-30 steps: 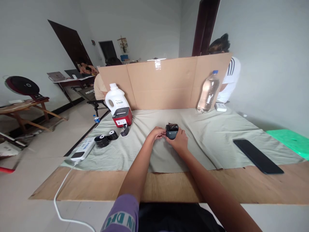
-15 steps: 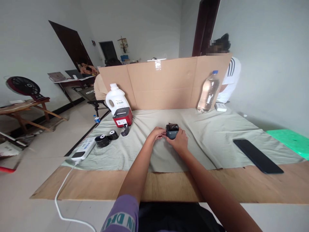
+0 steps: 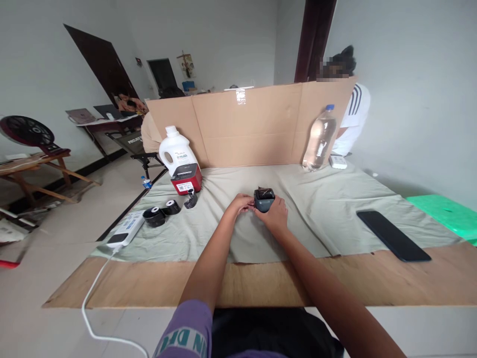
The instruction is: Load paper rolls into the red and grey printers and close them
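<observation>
A small dark blue-grey device [image 3: 264,200], its top flap open, rests on the pale green cloth [image 3: 320,199] in the middle of the table. My right hand [image 3: 276,217] wraps around its right side and front. The fingertips of my left hand [image 3: 239,205] touch its left side. Both forearms reach forward from the near table edge.
Left of the hands lie two black rolls [image 3: 161,213], a small black part [image 3: 190,200], a red-and-black printer [image 3: 186,178], a white jug [image 3: 174,149] and a white power strip [image 3: 124,230]. A water bottle [image 3: 319,139] stands before the cardboard screen [image 3: 253,124]. A black phone [image 3: 392,241] lies right. A person sits behind the screen.
The view has shifted slightly, so everything sits a little lower-left in frame. Both hands stay on the small device in the same grip.
</observation>
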`<state>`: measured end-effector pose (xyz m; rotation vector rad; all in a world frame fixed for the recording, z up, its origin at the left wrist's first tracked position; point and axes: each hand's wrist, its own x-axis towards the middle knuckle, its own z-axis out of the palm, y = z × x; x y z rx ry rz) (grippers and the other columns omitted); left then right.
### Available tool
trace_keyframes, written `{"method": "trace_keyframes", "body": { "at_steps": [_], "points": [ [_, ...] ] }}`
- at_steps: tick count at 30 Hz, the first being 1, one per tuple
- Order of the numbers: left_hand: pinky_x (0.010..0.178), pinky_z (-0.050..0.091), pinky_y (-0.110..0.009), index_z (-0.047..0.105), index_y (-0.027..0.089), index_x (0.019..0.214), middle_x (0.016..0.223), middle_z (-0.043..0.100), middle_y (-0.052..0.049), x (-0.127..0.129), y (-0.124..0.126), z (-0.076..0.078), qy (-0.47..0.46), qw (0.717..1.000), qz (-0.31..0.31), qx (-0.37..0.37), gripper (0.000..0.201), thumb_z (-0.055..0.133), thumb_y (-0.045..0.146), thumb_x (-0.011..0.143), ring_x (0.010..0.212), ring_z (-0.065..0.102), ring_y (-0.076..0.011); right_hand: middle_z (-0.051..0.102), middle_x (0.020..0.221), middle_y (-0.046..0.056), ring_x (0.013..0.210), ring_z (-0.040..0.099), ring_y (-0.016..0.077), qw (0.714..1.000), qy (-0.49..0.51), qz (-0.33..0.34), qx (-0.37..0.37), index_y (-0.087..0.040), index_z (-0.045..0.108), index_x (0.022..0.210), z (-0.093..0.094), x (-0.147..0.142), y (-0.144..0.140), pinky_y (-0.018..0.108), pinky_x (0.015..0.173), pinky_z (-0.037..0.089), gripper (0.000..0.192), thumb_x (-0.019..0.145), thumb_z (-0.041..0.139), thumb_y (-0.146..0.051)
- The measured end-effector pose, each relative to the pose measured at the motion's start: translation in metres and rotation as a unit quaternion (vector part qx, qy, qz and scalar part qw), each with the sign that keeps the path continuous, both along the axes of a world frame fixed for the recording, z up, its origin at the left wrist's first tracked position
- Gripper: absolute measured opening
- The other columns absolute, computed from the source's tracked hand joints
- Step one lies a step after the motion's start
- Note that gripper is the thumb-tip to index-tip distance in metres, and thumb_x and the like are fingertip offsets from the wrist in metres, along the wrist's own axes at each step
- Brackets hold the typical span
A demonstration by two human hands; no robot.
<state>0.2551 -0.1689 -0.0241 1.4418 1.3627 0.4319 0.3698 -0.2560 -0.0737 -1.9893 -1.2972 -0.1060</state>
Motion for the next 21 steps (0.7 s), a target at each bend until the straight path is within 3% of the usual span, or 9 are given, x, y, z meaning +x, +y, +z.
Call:
{"method": "trace_keyframes", "body": {
  "at_steps": [4, 10, 16, 21],
  "points": [
    [0.05, 0.043, -0.018, 0.068, 0.015, 0.101, 0.086, 0.074, -0.008, 0.0, 0.0, -0.005, -0.008, 0.999, 0.009, 0.037, 0.031, 0.071, 0.035, 0.077, 0.069, 0.071, -0.016, 0.056, 0.121, 0.02, 0.11, 0.057, 0.0348, 1.0, 0.005, 0.007, 0.002, -0.01, 0.043, 0.129, 0.001, 0.0, -0.002, 0.04, 0.089, 0.041, 0.084, 0.068, 0.074, -0.059],
    [0.057, 0.049, -0.02, 0.068, 0.013, 0.116, 0.091, 0.074, -0.008, -0.002, 0.005, -0.026, -0.047, 0.989, 0.011, 0.139, 0.035, 0.06, 0.028, 0.085, 0.07, 0.069, -0.0137, 0.055, 0.124, 0.021, 0.114, 0.055, 0.0361, 1.0, 0.024, 0.012, 0.001, -0.009, 0.042, 0.132, 0.005, 0.0, -0.003, 0.042, 0.093, 0.04, 0.087, 0.068, 0.073, -0.058],
    [0.079, 0.052, -0.024, 0.077, 0.014, 0.099, 0.086, 0.075, -0.004, -0.004, 0.008, -0.04, -0.095, 0.962, 0.013, 0.254, 0.028, 0.054, 0.021, 0.085, 0.086, 0.067, -0.0156, 0.053, 0.129, 0.023, 0.116, 0.054, 0.0376, 0.999, 0.026, 0.011, -0.017, -0.006, 0.033, 0.142, 0.004, 0.001, 0.0, 0.044, 0.095, 0.04, 0.099, 0.067, 0.074, -0.053],
    [0.079, 0.052, -0.026, 0.078, 0.012, 0.098, 0.08, 0.075, -0.004, -0.001, 0.009, -0.044, -0.122, 0.947, 0.027, 0.297, 0.03, 0.053, 0.016, 0.083, 0.081, 0.068, -0.0164, 0.053, 0.127, 0.022, 0.114, 0.054, 0.0375, 0.999, 0.03, 0.012, -0.015, -0.007, 0.031, 0.144, 0.006, 0.001, -0.001, 0.045, 0.094, 0.041, 0.1, 0.066, 0.075, -0.052]
  ]
}}
